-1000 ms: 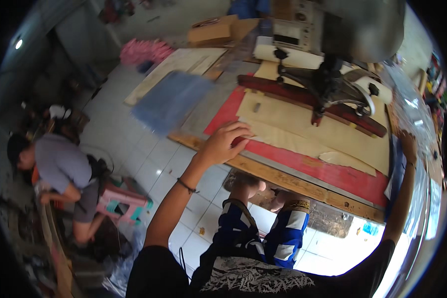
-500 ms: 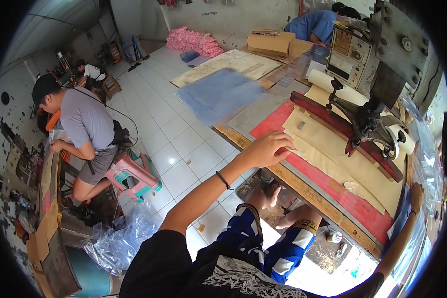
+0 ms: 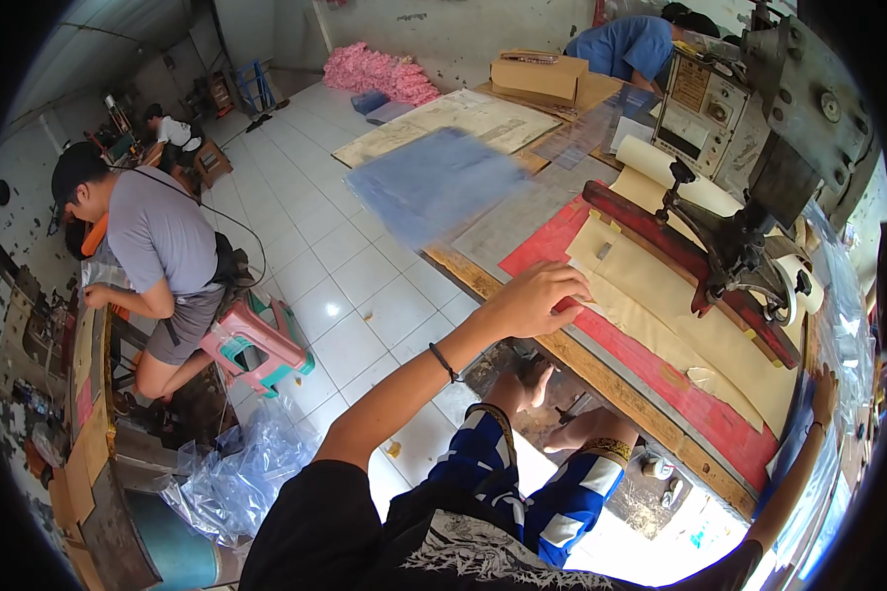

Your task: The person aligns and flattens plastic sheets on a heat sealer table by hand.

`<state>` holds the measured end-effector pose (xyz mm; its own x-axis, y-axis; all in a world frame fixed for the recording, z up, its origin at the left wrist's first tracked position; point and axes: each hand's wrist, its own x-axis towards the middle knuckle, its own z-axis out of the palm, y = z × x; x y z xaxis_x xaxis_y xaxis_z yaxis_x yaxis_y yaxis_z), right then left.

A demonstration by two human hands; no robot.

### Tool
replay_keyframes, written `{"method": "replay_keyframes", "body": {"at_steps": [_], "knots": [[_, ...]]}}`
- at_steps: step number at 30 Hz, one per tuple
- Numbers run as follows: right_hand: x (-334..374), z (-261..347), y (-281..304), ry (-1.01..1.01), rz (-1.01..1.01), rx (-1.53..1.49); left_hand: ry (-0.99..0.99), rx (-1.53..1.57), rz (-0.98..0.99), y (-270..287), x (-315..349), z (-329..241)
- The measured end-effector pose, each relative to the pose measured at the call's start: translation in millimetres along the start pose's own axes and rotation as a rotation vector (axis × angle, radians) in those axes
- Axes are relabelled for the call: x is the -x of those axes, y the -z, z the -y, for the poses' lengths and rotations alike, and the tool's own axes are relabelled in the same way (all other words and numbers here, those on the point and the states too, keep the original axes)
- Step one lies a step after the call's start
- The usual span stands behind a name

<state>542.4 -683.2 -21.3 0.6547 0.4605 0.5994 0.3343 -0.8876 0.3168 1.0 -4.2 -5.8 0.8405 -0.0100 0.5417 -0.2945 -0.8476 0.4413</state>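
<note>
My left hand (image 3: 534,299) is over the near edge of the work table, fingers loosely bent and apart from the thumb, with nothing visible in it. Its fingertips are beside the edge of a tan sheet (image 3: 650,305) lying on a red sheet (image 3: 641,366). Above the tan sheet stands a press head with a long dark red bar (image 3: 650,234). My right hand (image 3: 825,396) reaches to the far right, fingers stretched out along clear bluish plastic sheets (image 3: 793,483); what lies under its fingertips is hard to make out.
A blue translucent sheet (image 3: 439,187) lies at the table's left end, near a cardboard box (image 3: 537,79). A machine cabinet (image 3: 698,113) stands behind the press. At left, a person sits on a pink stool (image 3: 251,340) beside crumpled clear plastic (image 3: 241,473). Others work farther back.
The view has shifted slightly. My left hand stays at the table edge almost unmoved. My right hand's fingers now look more stretched out over the plastic sheets.
</note>
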Motion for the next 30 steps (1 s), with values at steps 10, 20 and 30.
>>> {"method": "replay_keyframes", "body": {"at_steps": [10,20,30], "knots": [[2.7,19.0,-7.0,0.053,0.196,-0.042,-0.022,-0.031,-0.037,4.3,-1.1,-5.8],[7.6,58.7,21.8,-0.064,0.222,-0.023,0.048,-0.085,0.04,-0.9,0.3,-7.9],[0.1,88.9,54.5,-0.143,0.243,-0.103,0.066,-0.091,0.039,8.6,-1.7,-13.6]]}}
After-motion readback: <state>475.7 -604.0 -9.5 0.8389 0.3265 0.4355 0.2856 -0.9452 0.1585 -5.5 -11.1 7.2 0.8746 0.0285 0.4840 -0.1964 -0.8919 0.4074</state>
